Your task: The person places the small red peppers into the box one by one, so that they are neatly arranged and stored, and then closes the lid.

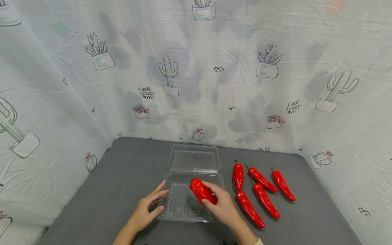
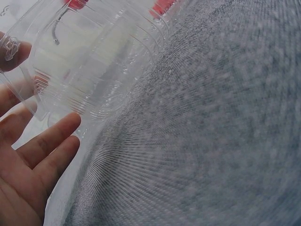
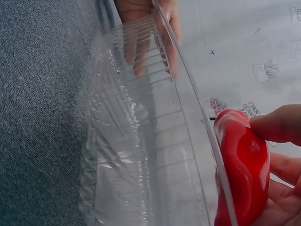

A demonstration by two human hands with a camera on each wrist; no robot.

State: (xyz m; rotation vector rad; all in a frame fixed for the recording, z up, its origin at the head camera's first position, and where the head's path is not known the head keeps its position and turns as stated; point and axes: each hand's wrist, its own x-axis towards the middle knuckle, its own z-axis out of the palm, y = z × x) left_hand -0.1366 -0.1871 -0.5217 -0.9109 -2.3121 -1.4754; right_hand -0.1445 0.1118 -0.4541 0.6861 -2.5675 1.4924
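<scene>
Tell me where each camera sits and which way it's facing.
Head: on the head, facing forward and down at the box, table and loose peppers; left hand and right hand show.
Left wrist: on that wrist, looking past the left hand at the box's side and the table.
Right wrist: on that wrist, looking across the box and held pepper; both hands show.
Both wrist views share the box and left hand.

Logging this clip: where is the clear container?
In the head view, the opened container lies on the table, between the left hand and five red peppers to its right.
</scene>
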